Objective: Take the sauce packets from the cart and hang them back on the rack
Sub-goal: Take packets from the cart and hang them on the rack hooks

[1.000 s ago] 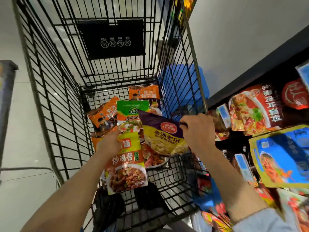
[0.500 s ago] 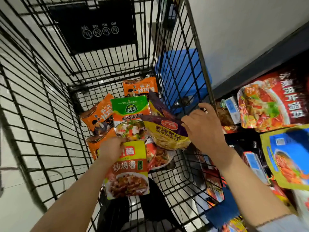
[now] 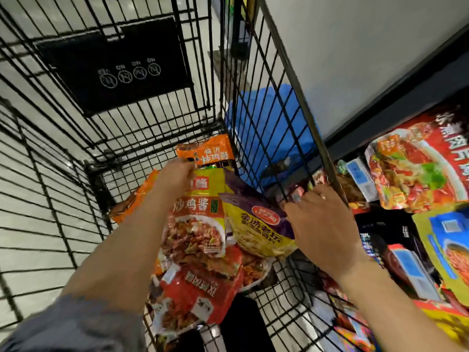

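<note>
The left hand [image 3: 175, 177] grips the top edge of a yellow sauce packet [image 3: 198, 214] at frame centre, fingers clamped on it, inside the black wire cart [image 3: 142, 115]. The right hand [image 3: 322, 224] pinches a purple-and-yellow packet [image 3: 256, 229] just beside it. More packets lie beneath. The rack [image 3: 416, 174] of hanging packets fills the right of the frame.
</note>
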Available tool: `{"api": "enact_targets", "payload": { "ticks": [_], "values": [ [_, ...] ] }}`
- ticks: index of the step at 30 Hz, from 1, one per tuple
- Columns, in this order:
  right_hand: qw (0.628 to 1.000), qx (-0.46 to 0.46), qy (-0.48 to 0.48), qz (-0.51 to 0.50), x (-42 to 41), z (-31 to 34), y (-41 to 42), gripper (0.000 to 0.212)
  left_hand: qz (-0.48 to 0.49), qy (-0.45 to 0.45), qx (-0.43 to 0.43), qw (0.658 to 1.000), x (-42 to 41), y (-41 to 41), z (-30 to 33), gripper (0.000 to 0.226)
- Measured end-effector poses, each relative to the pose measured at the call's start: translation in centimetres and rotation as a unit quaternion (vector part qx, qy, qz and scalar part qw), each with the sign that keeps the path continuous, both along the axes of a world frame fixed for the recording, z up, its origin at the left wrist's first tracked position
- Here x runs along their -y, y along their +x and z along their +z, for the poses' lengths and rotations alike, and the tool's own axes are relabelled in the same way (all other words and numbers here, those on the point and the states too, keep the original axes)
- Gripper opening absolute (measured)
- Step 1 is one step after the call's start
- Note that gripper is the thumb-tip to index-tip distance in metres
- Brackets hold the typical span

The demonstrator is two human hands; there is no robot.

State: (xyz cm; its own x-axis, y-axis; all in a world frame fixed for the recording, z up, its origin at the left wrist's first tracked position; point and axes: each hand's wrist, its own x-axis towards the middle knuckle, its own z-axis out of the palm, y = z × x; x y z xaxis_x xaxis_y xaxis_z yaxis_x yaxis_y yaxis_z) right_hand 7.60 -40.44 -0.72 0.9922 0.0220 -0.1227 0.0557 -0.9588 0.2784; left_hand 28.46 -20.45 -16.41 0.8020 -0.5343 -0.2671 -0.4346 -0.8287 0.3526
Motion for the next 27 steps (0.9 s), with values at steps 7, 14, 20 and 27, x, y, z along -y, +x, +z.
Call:
{"api": "enact_targets", "payload": {
  "ticks": [7,14,20,27],
  "values": [
    [0.999,0.03,0.004,-0.014,0.1,-0.7,0.2,0.015,0.02,0.195,-0.068,0.978,-1.2,2.3,-4.5,0.046],
    [0.997,0.068,0.018,-0.042,-0.5,-2.3,0.2,0.015,0.048,0.148,-0.043,0.987,-1.6,1.0,-2.2,0.028],
    [0.994,0.073,0.052,-0.063,-1.1,-3.0,0.5,0.019,-0.012,0.235,-0.011,0.972,-1.1,-1.1,0.2,0.018],
    [0.991,0.069,0.071,-0.089,-1.5,-3.2,-0.5,0.015,-0.007,0.253,0.028,0.967,-2.0,-2.9,1.7,0.014]
  ]
}}
